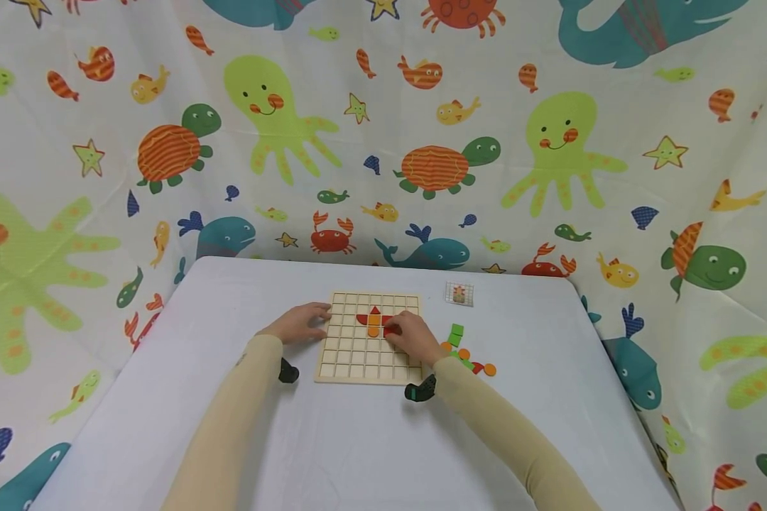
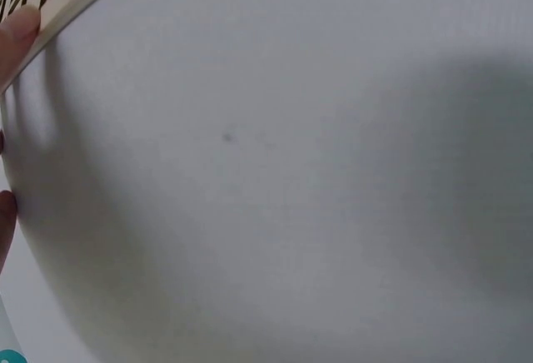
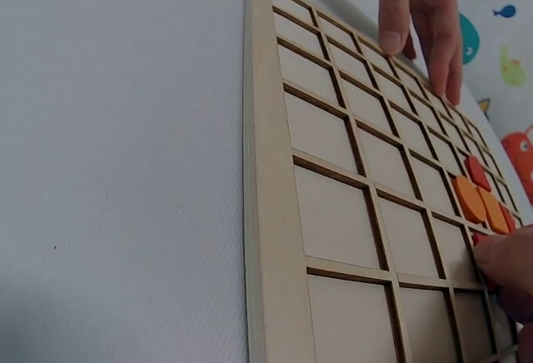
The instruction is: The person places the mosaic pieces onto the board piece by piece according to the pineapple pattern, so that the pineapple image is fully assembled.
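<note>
A square wooden grid board lies flat. On it, orange pieces, a red triangle and other red pieces form a small figure. My left hand touches the board's left edge, fingers spread; in the left wrist view the thumb lies on the wooden rim. My right hand is over the board beside the figure, pinching a small red piece low at a cell. Its exact shape is hidden by the thumb and fingers.
Loose green pieces, orange discs and a red piece lie right of the board, partly behind the right wrist. A small pattern card sits at the back right. The white table meets a sea-animal curtain.
</note>
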Available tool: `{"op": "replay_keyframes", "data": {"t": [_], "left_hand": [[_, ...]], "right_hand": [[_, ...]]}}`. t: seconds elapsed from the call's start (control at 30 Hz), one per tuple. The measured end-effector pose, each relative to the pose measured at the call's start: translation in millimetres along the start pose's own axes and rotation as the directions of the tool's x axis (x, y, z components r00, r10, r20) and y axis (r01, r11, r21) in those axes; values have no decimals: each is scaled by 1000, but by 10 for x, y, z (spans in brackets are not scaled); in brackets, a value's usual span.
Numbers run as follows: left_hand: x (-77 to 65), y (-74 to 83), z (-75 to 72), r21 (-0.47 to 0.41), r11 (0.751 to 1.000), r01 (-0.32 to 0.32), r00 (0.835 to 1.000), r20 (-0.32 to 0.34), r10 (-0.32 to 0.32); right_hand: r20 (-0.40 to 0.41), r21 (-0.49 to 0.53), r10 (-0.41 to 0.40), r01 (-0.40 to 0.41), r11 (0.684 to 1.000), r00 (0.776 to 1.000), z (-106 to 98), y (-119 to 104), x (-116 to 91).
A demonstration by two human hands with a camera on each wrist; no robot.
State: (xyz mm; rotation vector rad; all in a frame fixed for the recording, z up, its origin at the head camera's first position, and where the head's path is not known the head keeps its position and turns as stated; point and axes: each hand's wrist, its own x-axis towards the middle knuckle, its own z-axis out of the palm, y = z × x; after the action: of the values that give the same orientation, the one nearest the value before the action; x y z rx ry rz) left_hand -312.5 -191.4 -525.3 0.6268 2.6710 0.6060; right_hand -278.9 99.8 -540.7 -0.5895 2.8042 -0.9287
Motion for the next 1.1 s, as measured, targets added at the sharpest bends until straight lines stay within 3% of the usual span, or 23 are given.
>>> {"op": "replay_keyframes", "data": {"t": [0.87, 1.1], "left_hand": [[-3, -11, 24, -23, 999, 32, 999, 2, -32], [-6, -6, 10, -21, 1000, 15, 1000, -4, -16]], "right_hand": [[-8, 19, 13, -13, 1000, 1000, 93, 22, 55], [-30, 37, 13, -11, 999, 999, 73, 39, 38]]}}
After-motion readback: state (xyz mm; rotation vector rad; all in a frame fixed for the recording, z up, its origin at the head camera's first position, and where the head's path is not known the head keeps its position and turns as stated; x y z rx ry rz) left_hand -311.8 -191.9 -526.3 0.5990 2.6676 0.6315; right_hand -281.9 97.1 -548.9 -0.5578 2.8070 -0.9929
